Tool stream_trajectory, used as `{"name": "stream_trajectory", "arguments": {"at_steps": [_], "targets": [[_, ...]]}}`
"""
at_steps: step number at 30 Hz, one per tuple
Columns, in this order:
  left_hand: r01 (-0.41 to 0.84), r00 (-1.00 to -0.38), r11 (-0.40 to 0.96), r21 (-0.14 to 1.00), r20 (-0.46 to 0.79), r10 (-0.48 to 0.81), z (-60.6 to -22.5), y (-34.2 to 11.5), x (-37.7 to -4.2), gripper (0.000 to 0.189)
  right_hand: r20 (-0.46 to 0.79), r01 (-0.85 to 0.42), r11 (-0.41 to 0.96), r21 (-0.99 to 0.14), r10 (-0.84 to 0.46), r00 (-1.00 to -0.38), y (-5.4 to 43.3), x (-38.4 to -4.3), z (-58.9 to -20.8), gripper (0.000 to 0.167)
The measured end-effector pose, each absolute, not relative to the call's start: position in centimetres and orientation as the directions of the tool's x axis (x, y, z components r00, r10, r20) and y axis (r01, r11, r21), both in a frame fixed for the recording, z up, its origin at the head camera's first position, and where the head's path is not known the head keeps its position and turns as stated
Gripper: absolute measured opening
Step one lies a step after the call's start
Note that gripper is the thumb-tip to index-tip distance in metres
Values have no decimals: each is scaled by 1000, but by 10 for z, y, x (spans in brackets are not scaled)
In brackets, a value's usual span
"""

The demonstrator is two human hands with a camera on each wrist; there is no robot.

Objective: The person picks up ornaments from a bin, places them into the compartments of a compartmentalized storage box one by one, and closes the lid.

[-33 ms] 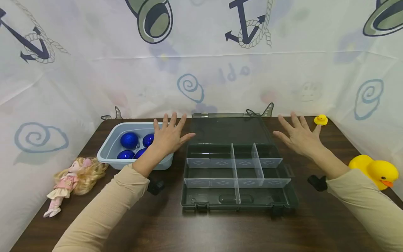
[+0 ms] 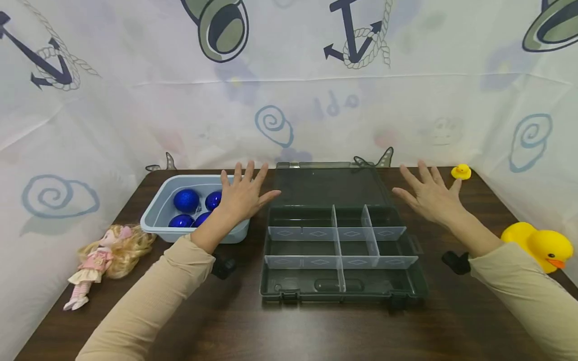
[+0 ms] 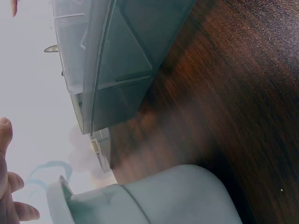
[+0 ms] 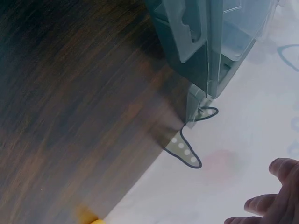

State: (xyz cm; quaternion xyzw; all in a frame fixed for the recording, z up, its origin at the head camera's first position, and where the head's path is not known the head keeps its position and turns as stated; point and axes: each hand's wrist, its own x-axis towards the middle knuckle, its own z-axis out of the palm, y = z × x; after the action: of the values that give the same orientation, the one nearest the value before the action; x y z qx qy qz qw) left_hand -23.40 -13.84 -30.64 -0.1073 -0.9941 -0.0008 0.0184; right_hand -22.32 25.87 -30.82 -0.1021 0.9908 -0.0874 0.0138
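Note:
Both hands are held up with fingers spread and nothing in them. My left hand (image 2: pixel 244 198) is over the right side of a light-blue plastic tub (image 2: pixel 234 234), overlapping it in the head view. Several shiny blue balls (image 2: pixel 185 200) lie inside the tub, partly hidden by the left wrist. To the right, a dark see-through organizer box (image 2: pixel 298 282) stands with its lid (image 2: pixel 325 185) folded back and clear dividers (image 2: pixel 356 261) between its compartments. Just right of that lid is my right hand (image 2: pixel 431 199). In the right wrist view its fingertips (image 4: pixel 284 169) show apart, against the white cloth.
A blond doll (image 2: pixel 98 260) in pink lies left of the tub. At the back right corner sits a small yellow duck (image 2: pixel 461 172), and a larger rubber duck (image 2: pixel 524 239) is by the right forearm. A printed white cloth (image 2: pixel 307 90) encloses the dark wooden table (image 2: pixel 289 333).

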Motion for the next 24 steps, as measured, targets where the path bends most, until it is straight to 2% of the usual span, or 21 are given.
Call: {"name": "stream_trajectory", "arguments": {"at_steps": [3,6,8,11,14,18,21,24], "targets": [[206,-978,979,9,43,205,-304,-142,-232,77,-9,-210,955,-211,-217,-976,259,-224,-310,77],[210,-977,976,63,61,206,-299,-149,-229,76,26,-239,919,-314,-243,-970,265,-223,-313,74],[218,-975,967,135,73,210,-295,-160,-226,74,71,-266,872,-410,-260,-963,268,-220,-317,68],[231,-973,923,306,90,214,-293,-182,-223,70,118,-293,783,-549,-274,-954,274,-215,-327,56],[215,-976,837,503,83,200,-299,-205,-223,61,85,-256,678,-689,-275,-958,280,-210,-340,50],[163,-979,695,700,27,202,-315,-227,-229,52,-28,-134,548,-826,-276,-961,283,-204,-354,55],[132,-975,631,764,-14,221,-328,-236,-234,51,-80,-68,496,-866,-271,-959,282,-201,-361,58],[141,-972,640,756,-19,236,-337,-240,-238,51,-92,-43,466,-884,-264,-960,279,-201,-367,59]]}}
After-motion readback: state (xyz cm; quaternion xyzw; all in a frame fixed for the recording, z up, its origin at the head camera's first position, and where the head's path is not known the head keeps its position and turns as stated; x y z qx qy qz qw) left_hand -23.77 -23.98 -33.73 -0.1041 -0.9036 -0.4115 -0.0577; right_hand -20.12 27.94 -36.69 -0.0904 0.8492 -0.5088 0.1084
